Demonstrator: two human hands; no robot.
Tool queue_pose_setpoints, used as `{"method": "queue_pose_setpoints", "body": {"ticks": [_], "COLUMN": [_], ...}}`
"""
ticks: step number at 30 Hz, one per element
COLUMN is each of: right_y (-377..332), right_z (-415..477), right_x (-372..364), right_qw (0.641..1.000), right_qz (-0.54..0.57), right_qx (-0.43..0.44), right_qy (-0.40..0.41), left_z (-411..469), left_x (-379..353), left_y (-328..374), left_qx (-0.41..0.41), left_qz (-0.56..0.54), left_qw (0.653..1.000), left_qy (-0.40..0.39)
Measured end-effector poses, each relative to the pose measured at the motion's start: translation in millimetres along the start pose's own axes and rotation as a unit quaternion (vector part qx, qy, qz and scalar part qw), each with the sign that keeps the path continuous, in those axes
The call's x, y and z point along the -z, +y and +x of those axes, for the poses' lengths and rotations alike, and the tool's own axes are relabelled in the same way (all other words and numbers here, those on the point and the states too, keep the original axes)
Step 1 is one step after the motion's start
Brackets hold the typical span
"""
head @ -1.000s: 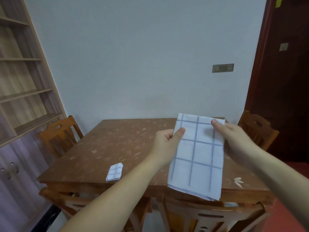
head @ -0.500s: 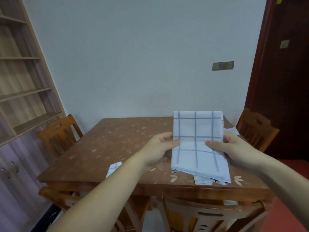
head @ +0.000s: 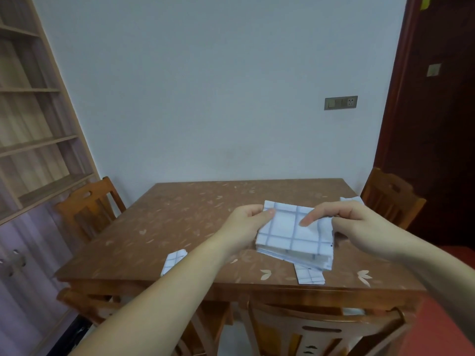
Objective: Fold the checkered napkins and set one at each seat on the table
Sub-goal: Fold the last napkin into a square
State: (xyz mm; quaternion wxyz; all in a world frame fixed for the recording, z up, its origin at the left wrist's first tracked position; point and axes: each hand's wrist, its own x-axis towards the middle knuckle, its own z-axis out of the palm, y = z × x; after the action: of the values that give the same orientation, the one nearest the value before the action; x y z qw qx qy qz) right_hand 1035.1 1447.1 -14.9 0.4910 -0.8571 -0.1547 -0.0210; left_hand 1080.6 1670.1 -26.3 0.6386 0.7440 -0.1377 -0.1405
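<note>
Fingers of my left hand pinched the checkered napkin at its left edge, mid-frame, over the table. Right hand curled round the right edge, index finger straight across the top. Step: final fold, prob. nearly done. Next: press layers flat w/o slipping, then set it at a seat.

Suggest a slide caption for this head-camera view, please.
Left hand and right hand fold a checkered napkin above the wooden table, another folded napkin lying near its left edge.
</note>
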Motion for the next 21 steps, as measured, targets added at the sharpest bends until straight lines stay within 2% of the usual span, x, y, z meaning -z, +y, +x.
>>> {"method": "queue_pose_setpoints", "body": {"ticks": [3, 5, 8, 10, 13, 17, 21], "right_y": [-2.6, -4.8, -11.4, -11.0, -11.9, -18.1, -15.6], "right_z": [-4.1, -2.5, 4.2, 9.4, 11.5, 12.2, 11.6], "right_x": [3.8, 2.7, -10.0, -18.2, -26.4, -36.4, -36.0], "right_qw": [0.999, 1.000, 0.993, 0.988, 0.982, 0.976, 0.983], "right_qz": [0.017, 0.012, -0.101, -0.141, -0.147, -0.147, -0.111], "right_qx": [0.009, 0.017, 0.019, 0.028, 0.061, 0.105, 0.086], "right_qy": [-0.033, 0.007, 0.050, 0.062, 0.104, 0.122, 0.117], "left_z": [0.9, -0.3, -3.3, -4.8, -6.8, -7.6, -4.7], "left_x": [-0.3, -1.6, -7.4, -11.9, -17.1, -19.0, -12.0], "left_y": [1.7, 5.1, 8.7, 10.6, 11.4, 8.9, 8.1], "left_qx": [-0.063, -0.093, -0.117, -0.127, -0.142, -0.189, -0.226], "left_qz": [0.038, 0.066, 0.133, 0.158, 0.161, 0.203, 0.231], "left_qw": [0.996, 0.993, 0.983, 0.978, 0.977, 0.960, 0.942], "left_qy": [0.040, 0.022, -0.044, -0.049, -0.006, 0.046, 0.092]}}
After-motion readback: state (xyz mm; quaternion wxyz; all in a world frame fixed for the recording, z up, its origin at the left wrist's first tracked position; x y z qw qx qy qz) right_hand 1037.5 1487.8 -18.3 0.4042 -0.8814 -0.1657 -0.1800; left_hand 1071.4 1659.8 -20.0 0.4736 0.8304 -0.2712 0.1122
